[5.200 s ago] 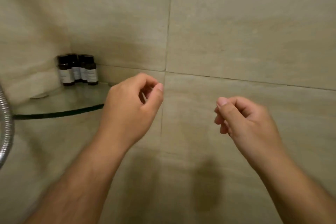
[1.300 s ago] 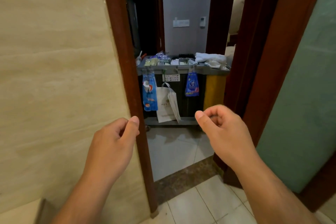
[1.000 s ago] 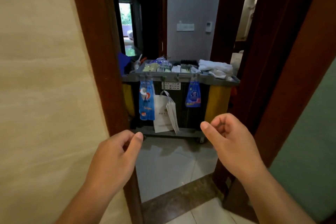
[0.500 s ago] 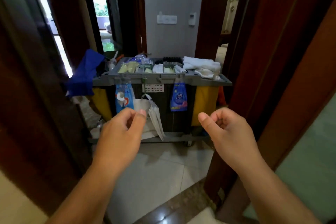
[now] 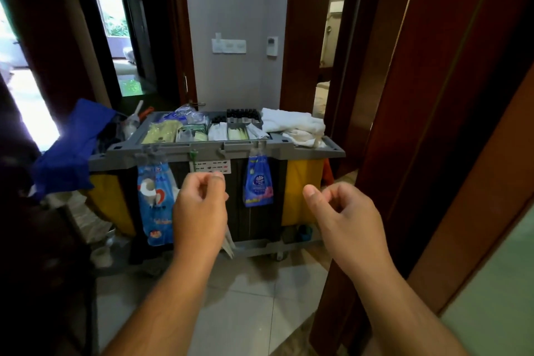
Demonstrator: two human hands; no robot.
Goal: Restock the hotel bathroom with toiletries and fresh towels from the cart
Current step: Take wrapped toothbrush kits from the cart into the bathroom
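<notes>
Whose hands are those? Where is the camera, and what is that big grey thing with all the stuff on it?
The camera sits on a person's head, looking forward and down, so those are that person's own hands. The left hand and the right hand are loosely curled and hold nothing. The grey thing ahead is a hotel cleaning cart. On top lie white towels, small dark bottles and packets in trays. Two blue bags hang from its front.
</notes>
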